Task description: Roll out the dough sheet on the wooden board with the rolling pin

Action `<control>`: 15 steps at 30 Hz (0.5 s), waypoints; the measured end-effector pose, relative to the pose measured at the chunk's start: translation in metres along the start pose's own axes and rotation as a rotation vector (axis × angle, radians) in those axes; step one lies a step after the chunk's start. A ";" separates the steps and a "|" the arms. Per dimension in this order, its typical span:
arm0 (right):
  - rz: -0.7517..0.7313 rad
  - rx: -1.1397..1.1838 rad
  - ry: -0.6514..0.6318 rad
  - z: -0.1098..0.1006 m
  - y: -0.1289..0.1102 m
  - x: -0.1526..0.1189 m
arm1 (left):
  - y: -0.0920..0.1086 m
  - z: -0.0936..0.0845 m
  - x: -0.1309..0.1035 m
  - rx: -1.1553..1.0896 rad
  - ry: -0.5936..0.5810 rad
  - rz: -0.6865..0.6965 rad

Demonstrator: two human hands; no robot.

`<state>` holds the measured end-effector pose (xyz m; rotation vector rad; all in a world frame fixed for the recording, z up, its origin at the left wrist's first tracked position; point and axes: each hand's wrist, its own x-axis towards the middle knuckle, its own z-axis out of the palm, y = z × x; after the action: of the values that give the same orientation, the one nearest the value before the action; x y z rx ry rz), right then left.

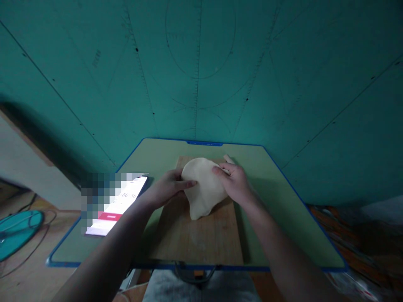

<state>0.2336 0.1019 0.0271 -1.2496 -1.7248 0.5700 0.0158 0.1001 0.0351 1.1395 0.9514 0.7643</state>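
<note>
A thin, pale sheet of dough [203, 188] is held up above a wooden cutting board [201, 241], its lower edge hanging down in folds. My left hand [176, 184] pinches its left edge, with the thumb lying on the front of the sheet. At the upper right edge my right hand [231, 180] grips it, thumb in front and fingers mostly hidden behind. Just past the right hand, the end of a rolling pin [228, 159] pokes out; the remainder is largely covered by the hand and forearm.
The board rests on a small green table [261, 167] with a blue rim. A lit phone [118, 209] showing a timer lies at the left, partly pixelated, near my left forearm. A green wall [198, 84] rises behind the table. A teal round object [19, 230] and cables are on the floor.
</note>
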 end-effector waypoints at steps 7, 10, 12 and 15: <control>0.003 -0.047 -0.013 0.003 0.001 0.001 | -0.003 0.000 0.004 0.029 0.126 0.137; 0.036 -0.082 -0.029 0.004 -0.003 -0.001 | -0.004 -0.002 0.003 0.116 0.148 0.163; 0.064 -0.136 -0.047 0.002 -0.003 -0.003 | -0.005 -0.004 0.002 0.196 0.148 0.181; 0.058 -0.255 -0.152 -0.004 0.005 -0.004 | -0.009 -0.007 0.005 0.416 0.182 0.269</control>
<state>0.2400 0.0996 0.0239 -1.4708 -1.9397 0.5005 0.0114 0.1046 0.0242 1.6042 1.1578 0.9238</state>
